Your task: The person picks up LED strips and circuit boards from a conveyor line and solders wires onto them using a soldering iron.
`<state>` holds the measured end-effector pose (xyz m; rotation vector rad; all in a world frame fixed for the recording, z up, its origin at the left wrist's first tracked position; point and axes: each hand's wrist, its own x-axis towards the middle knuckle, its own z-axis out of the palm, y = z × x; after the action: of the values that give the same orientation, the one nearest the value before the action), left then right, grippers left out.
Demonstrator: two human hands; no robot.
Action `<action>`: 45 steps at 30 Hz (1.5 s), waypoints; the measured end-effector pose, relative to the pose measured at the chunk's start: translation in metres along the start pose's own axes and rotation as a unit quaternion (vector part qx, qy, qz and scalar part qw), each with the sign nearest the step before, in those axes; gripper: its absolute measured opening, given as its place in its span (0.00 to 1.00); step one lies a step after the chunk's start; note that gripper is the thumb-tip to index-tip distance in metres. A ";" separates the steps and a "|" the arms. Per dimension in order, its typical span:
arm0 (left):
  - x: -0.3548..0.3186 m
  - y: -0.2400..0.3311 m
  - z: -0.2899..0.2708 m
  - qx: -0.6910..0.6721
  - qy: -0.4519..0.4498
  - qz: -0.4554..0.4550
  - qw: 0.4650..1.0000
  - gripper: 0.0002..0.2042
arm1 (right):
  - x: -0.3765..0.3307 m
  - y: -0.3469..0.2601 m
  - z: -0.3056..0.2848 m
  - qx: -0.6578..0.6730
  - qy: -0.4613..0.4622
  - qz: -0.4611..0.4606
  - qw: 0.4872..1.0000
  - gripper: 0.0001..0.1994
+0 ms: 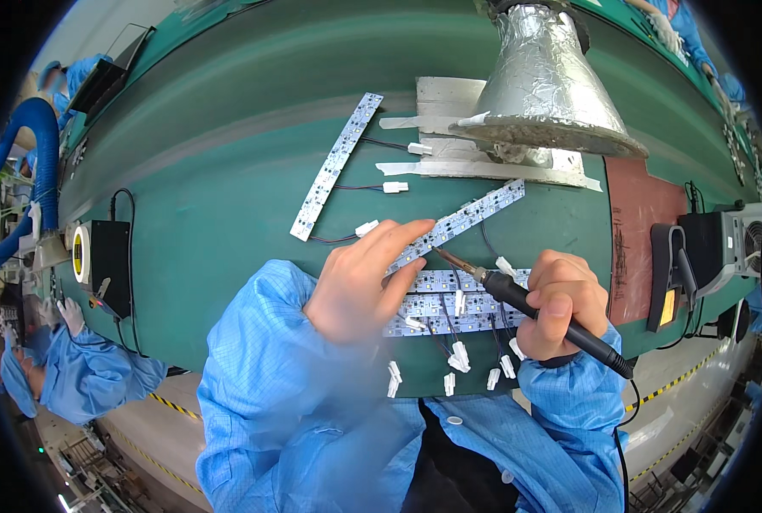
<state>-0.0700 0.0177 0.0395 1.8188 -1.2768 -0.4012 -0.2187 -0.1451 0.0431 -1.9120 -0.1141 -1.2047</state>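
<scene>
With thumb and fingers, my left hand [358,278] grips the lower left end of a white LED strip board [477,212], which lies tilted up to the right. A soldering iron [518,296] is wrapped in my right hand [564,299], its tip at the board close to my left fingertips. Whether the tip touches the board I cannot tell. Below lie several more LED boards [475,324] in rows, partly covered by my hands, with dark wires and white plugs [459,356] toward me. Another LED board [334,171] with wired plugs rests farther off at the left.
A foil-wrapped fume hood [552,77] stands over a pale taped plate [449,162] at the back. A black-and-white box [105,269] sits at the left. On the right are a reddish mat [633,214] and a black iron stand [667,274]. Other people work around.
</scene>
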 end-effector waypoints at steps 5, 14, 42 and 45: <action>0.000 -0.002 -0.001 -0.010 0.010 0.005 1.000 0.20 | 0.000 0.002 -0.013 0.011 0.054 0.014 0.998 0.13; -0.001 -0.004 -0.001 -0.009 0.007 -0.004 1.000 0.20 | 0.002 0.013 -0.028 -0.023 0.110 0.095 0.989 0.15; 0.000 -0.001 -0.002 -0.006 0.003 0.000 1.000 0.19 | 0.002 0.014 -0.025 -0.023 0.092 0.114 0.989 0.14; 0.000 0.000 -0.002 -0.007 0.003 -0.010 1.000 0.19 | 0.002 0.015 -0.025 -0.019 0.094 0.115 0.989 0.14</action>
<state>-0.0685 0.0183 0.0405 1.8219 -1.2501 -0.4148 -0.2280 -0.1727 0.0399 -1.7767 0.2269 -1.2282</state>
